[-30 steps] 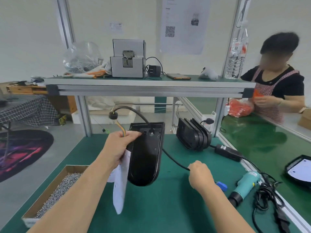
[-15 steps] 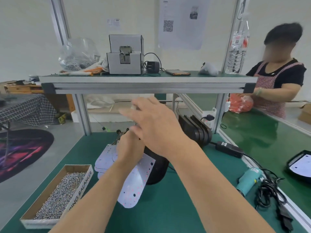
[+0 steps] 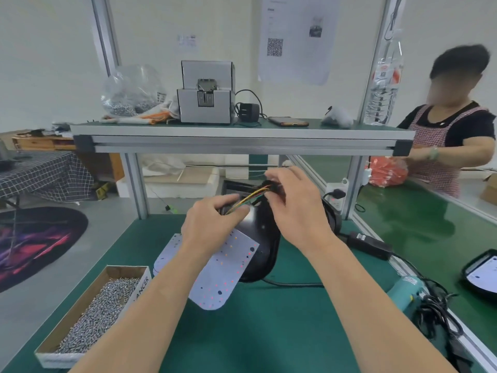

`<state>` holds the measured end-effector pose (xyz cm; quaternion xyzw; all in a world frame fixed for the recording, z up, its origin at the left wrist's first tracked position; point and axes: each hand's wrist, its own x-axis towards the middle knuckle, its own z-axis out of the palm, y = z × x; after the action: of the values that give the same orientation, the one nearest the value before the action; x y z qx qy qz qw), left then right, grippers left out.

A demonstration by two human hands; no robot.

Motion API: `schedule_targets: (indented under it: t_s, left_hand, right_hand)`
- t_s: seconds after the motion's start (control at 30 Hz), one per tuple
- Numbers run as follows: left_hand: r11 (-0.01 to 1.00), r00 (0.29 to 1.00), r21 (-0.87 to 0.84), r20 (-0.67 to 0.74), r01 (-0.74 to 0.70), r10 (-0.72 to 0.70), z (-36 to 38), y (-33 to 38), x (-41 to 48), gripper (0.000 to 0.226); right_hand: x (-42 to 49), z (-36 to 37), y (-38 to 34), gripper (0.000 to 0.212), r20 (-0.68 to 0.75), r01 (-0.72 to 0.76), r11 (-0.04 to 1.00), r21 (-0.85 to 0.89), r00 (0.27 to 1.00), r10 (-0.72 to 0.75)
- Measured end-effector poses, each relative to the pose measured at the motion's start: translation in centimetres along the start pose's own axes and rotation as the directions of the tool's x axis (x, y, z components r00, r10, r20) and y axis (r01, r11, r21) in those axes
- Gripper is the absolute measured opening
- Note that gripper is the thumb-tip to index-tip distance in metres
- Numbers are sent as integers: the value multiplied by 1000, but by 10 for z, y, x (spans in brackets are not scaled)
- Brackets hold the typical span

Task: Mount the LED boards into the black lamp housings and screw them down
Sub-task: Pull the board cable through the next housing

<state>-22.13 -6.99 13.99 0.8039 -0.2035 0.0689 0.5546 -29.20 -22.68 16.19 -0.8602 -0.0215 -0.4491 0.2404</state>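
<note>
The fingers (image 3: 236, 210) of the left hand (image 3: 209, 224) are pinching the coloured wires (image 3: 248, 198) above the housing (image 3: 266, 238), while the right hand (image 3: 298, 211) is curling its fingers round the wires' far end. The housing is sitting on the desk (image 3: 269, 332) under both hands. The board (image 3: 223, 267) is leaning tilted against its left edge, near a box of screws (image 3: 80, 319).

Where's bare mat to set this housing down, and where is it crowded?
Bare mat lies near you, between the screw box and the screwdriver, in front of the LED board. A smaller patch sits left of the board, by the frame post. Crowded: the right edge, with adapter and cables.
</note>
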Motion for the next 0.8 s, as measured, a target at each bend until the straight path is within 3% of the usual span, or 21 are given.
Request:
schedule_targets:
  t_s: [0.1,0.2,0.27,0.37,0.5,0.67,0.8]
  left_hand:
    - [998,999,-59,36,-30,32,-3,7,-5,66]
    - [992,992,-95,89,-81,90,-2,11,-11,69]
    - [989,985,-91,116,-121,131,0,12,-15,60]
    - [975,978,-116,60,-191,199,6,11,-17,17]
    - [935,937,-74,30,-346,349,11,8,-18,47]
    - [959,978,-229,80,-169,191,14,12,-16,83]
    - [959,992,-278,99,-48,78,20,11,-12,61]
  right_hand:
    - [-5,5,10,31,-9,-142,977,159,989,145]
    - [-12,8,14,26,-48,-98,982,160,993,107]
    - [-17,11,16,23,-70,-21,1000,19,997,22]
    - [-20,15,17,22,-159,32,999,-16,987,-34]
    - [-23,18,19,20,-253,8,999,-45,967,-19]
    - [-29,20,20,23,-230,73,990,-118,968,-99]
    - [-32,19,19,20,-206,67,984,-168,973,-101]
